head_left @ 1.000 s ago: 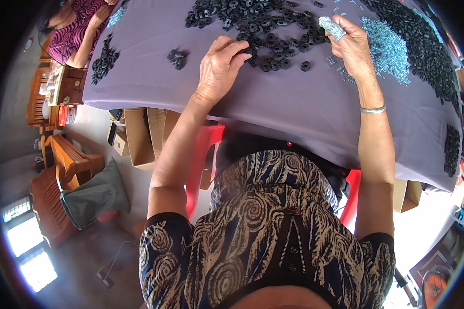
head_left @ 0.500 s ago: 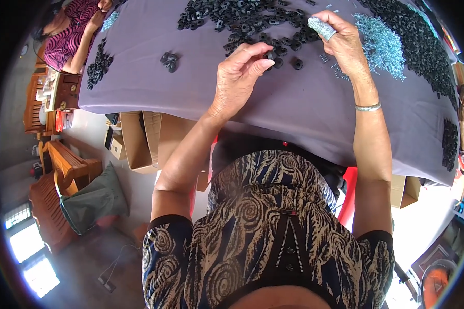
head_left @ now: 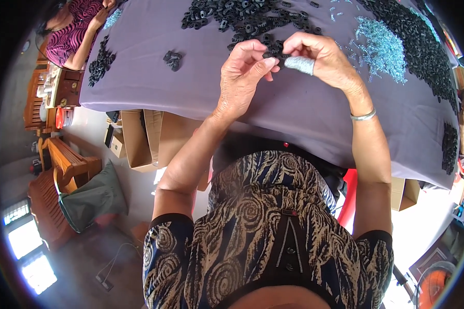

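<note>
My left hand [head_left: 242, 77] is closed in a pinch, with a small black plastic piece [head_left: 271, 57] between thumb and fingertips. Close beside it on the right, my right hand [head_left: 327, 62] has its fingers bent together, their tips almost meeting the left ones. Whatever the right fingertips hold is too small to make out. A silvery-white wrap [head_left: 299, 65] covers the right thumb. Just beyond both hands spreads a loose heap of black plastic pieces [head_left: 242, 18]. To the right lies a pile of tiny silvery-blue springs [head_left: 381, 49], some scattered toward my hand.
A grey-purple cloth [head_left: 154, 87] covers the table. On it are a small black cluster [head_left: 173, 60], another at left [head_left: 102, 62] and a long dark heap [head_left: 423, 51] at right. A person [head_left: 80, 31] sits at the far left. Cardboard boxes [head_left: 144, 139] stand under the near edge.
My right hand has moved left and toward me, from beside the spring pile to my left fingertips. The left hand stays nearly in place, still pinching.
</note>
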`<state>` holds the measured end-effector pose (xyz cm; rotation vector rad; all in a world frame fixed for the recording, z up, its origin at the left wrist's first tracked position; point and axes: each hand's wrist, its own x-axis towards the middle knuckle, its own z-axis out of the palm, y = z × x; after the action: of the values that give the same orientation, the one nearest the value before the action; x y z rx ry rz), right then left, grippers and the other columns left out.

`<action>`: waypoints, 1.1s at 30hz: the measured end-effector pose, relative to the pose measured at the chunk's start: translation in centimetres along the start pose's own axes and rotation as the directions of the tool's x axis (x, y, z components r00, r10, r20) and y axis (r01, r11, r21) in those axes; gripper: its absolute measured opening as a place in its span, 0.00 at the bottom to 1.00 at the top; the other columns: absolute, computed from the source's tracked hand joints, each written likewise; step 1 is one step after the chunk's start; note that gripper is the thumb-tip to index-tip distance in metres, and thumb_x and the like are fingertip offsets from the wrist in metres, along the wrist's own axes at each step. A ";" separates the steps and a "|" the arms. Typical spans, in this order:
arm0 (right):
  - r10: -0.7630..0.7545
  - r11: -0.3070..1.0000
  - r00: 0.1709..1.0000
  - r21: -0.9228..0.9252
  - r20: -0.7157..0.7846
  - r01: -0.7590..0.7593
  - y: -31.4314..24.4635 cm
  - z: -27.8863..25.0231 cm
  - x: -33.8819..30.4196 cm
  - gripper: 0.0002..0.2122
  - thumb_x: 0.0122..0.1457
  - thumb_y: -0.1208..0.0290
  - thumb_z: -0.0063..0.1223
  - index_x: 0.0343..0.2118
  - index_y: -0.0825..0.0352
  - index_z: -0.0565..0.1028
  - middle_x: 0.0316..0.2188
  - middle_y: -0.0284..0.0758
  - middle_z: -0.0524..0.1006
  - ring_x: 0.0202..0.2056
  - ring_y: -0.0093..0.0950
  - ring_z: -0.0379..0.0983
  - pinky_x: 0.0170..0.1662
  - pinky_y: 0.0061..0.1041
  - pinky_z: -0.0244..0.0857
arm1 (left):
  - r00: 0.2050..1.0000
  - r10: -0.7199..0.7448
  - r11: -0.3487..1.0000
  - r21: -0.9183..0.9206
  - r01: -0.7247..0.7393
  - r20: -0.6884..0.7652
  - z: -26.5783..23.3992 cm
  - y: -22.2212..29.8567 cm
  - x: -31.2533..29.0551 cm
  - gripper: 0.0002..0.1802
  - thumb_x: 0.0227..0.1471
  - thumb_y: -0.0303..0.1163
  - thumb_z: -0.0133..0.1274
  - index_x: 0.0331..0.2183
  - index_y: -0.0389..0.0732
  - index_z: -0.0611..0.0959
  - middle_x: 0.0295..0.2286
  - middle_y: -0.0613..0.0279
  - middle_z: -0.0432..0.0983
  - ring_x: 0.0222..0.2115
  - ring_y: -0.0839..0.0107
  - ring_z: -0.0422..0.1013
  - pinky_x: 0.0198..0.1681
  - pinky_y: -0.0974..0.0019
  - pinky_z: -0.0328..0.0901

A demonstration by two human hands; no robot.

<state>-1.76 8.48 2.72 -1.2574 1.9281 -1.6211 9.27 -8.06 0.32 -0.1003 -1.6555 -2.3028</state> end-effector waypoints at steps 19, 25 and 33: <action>-0.319 0.857 0.940 -0.460 -0.120 0.232 -2.6 3.2 0.3 0.09 0.43 0.79 0.55 0.30 0.65 0.70 0.25 0.35 0.71 0.27 0.36 0.71 0.28 0.30 0.67 | 0.955 -0.221 0.975 -0.037 0.218 -0.198 0.6 1.2 -0.1 0.07 0.49 0.26 0.55 0.34 0.36 0.79 0.25 0.65 0.75 0.25 0.80 0.69 0.23 0.74 0.66; -0.236 0.914 0.971 -0.349 -0.048 0.205 -2.6 2.9 -0.5 0.11 0.39 0.86 0.55 0.27 0.67 0.69 0.22 0.33 0.68 0.20 0.27 0.67 0.23 0.25 0.63 | 0.951 -0.307 0.951 0.031 0.308 -0.020 -0.3 1.9 -0.5 0.07 0.50 0.29 0.55 0.33 0.37 0.79 0.29 0.65 0.76 0.28 0.77 0.72 0.29 0.73 0.66; -0.187 0.951 0.981 -0.239 0.056 0.195 -2.4 1.9 0.0 0.11 0.37 0.86 0.58 0.26 0.67 0.70 0.20 0.30 0.68 0.19 0.20 0.67 0.21 0.20 0.62 | 0.877 -0.468 0.882 0.105 0.459 0.106 -0.7 3.3 0.2 0.10 0.50 0.28 0.55 0.36 0.36 0.79 0.29 0.61 0.77 0.28 0.73 0.74 0.30 0.72 0.68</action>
<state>0.58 7.36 4.29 -1.6012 2.0905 -1.4719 10.12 -9.70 3.09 0.1943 -2.0119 -2.6139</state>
